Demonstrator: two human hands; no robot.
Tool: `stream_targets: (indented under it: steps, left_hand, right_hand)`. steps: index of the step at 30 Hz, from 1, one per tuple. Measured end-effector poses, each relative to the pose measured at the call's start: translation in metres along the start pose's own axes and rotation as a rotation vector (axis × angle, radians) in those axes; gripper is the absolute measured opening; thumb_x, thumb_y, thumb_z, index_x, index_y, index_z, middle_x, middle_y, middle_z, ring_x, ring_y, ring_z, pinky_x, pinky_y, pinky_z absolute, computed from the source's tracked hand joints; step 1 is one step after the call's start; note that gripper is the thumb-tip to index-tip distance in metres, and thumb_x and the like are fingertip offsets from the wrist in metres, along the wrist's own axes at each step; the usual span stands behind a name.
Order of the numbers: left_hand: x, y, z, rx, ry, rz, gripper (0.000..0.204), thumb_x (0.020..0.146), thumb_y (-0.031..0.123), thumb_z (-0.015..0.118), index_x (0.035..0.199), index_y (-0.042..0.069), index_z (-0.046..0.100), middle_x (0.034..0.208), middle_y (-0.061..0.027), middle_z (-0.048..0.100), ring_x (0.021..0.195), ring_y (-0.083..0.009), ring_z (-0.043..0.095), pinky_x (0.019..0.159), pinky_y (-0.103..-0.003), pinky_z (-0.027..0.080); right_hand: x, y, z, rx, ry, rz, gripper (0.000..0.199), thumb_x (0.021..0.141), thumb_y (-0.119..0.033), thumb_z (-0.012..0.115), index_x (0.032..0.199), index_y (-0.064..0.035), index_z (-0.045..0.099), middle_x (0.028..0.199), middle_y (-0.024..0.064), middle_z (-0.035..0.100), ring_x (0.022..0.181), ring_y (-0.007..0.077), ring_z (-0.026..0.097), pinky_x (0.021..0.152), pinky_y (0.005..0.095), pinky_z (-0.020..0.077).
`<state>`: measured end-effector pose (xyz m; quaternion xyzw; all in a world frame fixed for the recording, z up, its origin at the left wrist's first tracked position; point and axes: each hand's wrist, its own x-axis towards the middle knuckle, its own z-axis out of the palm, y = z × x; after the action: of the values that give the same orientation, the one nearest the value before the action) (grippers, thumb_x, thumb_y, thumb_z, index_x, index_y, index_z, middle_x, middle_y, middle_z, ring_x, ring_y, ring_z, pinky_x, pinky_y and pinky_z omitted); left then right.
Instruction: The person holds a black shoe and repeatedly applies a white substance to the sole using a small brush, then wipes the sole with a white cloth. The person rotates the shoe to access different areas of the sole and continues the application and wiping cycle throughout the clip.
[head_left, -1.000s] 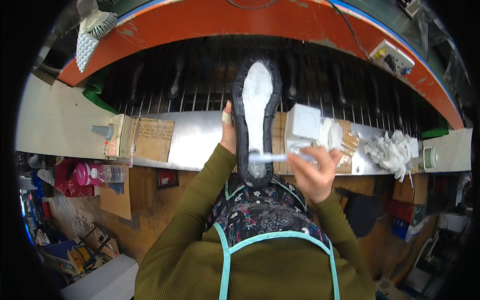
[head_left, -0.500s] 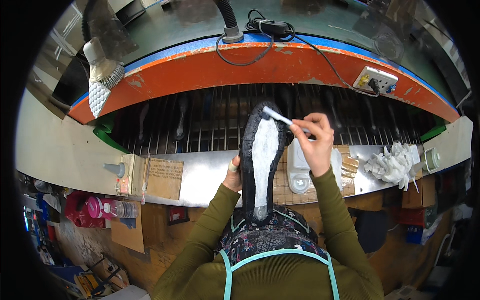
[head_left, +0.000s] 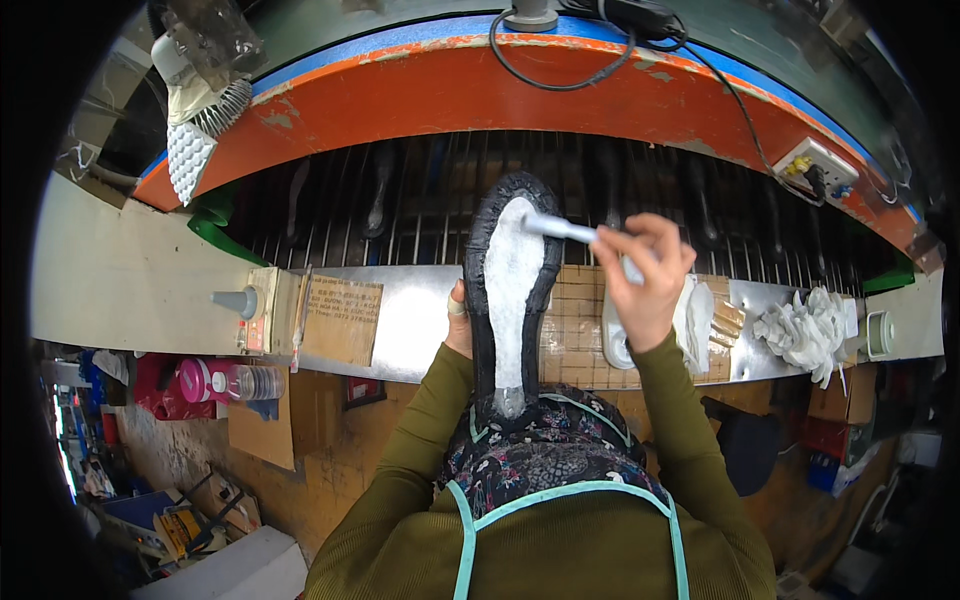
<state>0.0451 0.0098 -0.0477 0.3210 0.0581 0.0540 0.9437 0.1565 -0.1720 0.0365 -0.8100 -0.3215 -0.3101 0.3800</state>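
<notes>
A black lasted shoe upper is held sole side up in front of me, toe away, its heel end close to my apron. Down its middle runs a white insole. My left hand grips the shoe's left side at mid-length, most fingers hidden beneath it. My right hand pinches the handle of a pale brush, blurred by motion. The brush head lies over the insole's right edge near the toe. Below my right hand stands a white plastic container, partly covered.
Ahead is a rack of metal bars with dark shapes on it, under an orange beam. Crumpled white cloths lie on the right of the metal ledge, cardboard on its left. A grey-nozzled box stands at left.
The brush has moved from the black toe edge back onto the insole's right edge, its handle lying flatter. The whole view has shifted slightly. My left hand keeps its grip.
</notes>
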Motion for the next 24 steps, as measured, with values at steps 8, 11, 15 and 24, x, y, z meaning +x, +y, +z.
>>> stream_targets:
  steps: [8, 11, 15, 24]
  left_hand:
    - [0.009, 0.0, -0.036, -0.12, 0.017, -0.006, 0.095, 0.078, 0.072, 0.056, 0.146, 0.009, 0.033, 0.142, -0.0119, 0.044, 0.126, -0.0262, 0.048, 0.106, -0.04, 0.04]
    - [0.013, 0.0, -0.042, -0.198, -0.035, -0.053, 0.093, 0.079, 0.071, 0.054, 0.145, 0.009, 0.035, 0.141, -0.0121, 0.046, 0.124, -0.0259, 0.05, 0.104, -0.039, 0.042]
    - [0.018, -0.002, -0.045, -0.157, 0.112, -0.079, 0.097, 0.076, 0.076, 0.052, 0.142, 0.007, 0.037, 0.132, -0.0172, 0.052, 0.111, -0.031, 0.057, 0.092, -0.043, 0.05]
    - [0.057, -0.021, -0.082, -0.455, 0.327, -0.164, 0.081, 0.084, 0.073, 0.046, 0.13, 0.005, 0.051, 0.108, -0.0175, 0.064, 0.092, -0.0295, 0.066, 0.078, -0.039, 0.058]
  right_hand:
    - [-0.054, -0.019, -0.004, 0.156, -0.244, -0.061, 0.018, 0.072, -0.019, 0.079, 0.089, -0.0185, 0.076, 0.092, -0.0004, 0.06, 0.07, 0.0108, 0.051, 0.073, 0.0317, 0.0251]
    - [-0.018, 0.002, 0.023, 0.202, -0.264, 0.081, 0.014, 0.074, -0.019, 0.078, 0.088, -0.0151, 0.076, 0.09, -0.0004, 0.058, 0.066, 0.0124, 0.049, 0.073, 0.032, 0.0261]
    - [0.013, 0.013, 0.048, -0.017, -0.138, 0.061, 0.012, 0.076, -0.02, 0.076, 0.086, -0.0141, 0.075, 0.091, -0.0003, 0.058, 0.068, 0.0125, 0.049, 0.074, 0.0332, 0.0263]
    - [-0.048, 0.075, 0.074, 0.579, -0.449, 0.661, 0.02, 0.091, -0.021, 0.065, 0.091, -0.0013, 0.07, 0.08, 0.0029, 0.056, 0.076, 0.0122, 0.058, 0.068, 0.0242, 0.0465]
